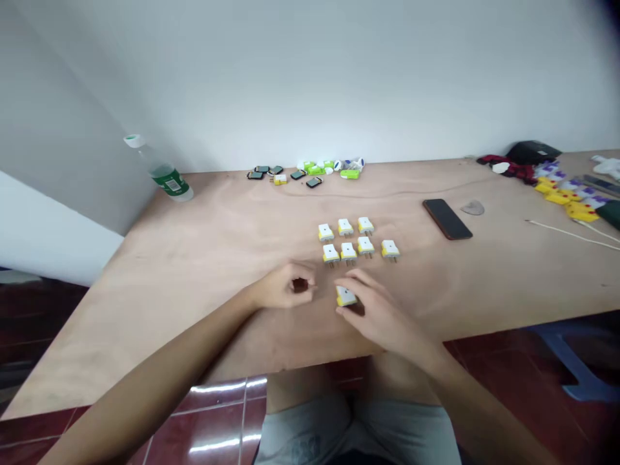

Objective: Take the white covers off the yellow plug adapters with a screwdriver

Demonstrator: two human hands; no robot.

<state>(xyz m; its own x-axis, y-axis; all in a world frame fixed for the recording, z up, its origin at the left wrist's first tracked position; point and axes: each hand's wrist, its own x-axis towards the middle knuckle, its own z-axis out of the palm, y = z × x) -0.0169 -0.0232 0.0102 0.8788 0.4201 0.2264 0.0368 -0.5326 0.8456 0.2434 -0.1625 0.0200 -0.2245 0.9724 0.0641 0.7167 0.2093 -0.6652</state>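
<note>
My right hand (pixel 371 303) grips a white-and-yellow two-pin plug (pixel 345 296) between thumb and fingers, just above or on the tabletop near the front edge. To its left, my left hand (pixel 289 284) is curled, thumb and forefinger bent toward each other in a ring; whether anything small is between the tips cannot be made out. Beyond both hands stand several similar plugs in two loose rows, among them a front-row plug (pixel 348 252) and a back-row plug (pixel 345 227). One more plug (pixel 390 249) sits apart on the right, its pins facing me.
On the wooden table (pixel 217 239) a black phone (pixel 447 219) lies to the right. A green-labelled bottle (pixel 170 181) stands at the left rear. Along the wall are small dark devices (pixel 314 183) and green-and-white pieces (pixel 316 170). Yellow-and-purple items (pixel 564 194) and a white cable (pixel 571 234) lie far right.
</note>
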